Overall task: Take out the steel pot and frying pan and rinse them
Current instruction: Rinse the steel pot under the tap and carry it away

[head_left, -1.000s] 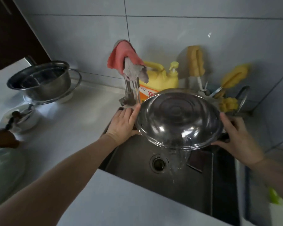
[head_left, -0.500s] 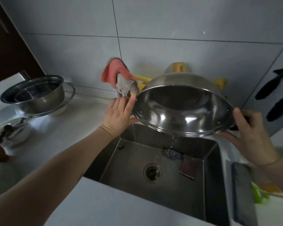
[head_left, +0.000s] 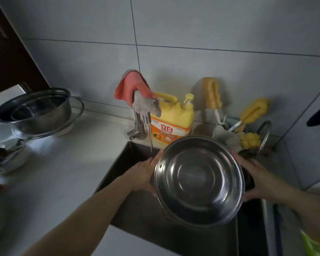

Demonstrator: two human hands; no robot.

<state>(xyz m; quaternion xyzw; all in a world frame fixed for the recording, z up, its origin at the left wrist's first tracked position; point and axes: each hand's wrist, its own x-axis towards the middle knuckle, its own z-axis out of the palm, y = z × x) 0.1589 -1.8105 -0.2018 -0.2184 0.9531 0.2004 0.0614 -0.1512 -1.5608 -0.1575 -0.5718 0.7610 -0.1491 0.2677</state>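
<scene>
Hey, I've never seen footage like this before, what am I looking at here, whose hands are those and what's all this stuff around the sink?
There is no machine here. A person wears a wide-angle camera on the head, so you look down along their own bare arms. The left hand and right hand grip opposite sides of a steel pot, tilted so its inside faces the camera, above the sink. A thin stream runs from the faucet, which has a pink cloth draped over it. Behind stand a yellow detergent bottle and yellow sponge brushes. On the white counter to the left sits a stack of steel bowls.
</scene>
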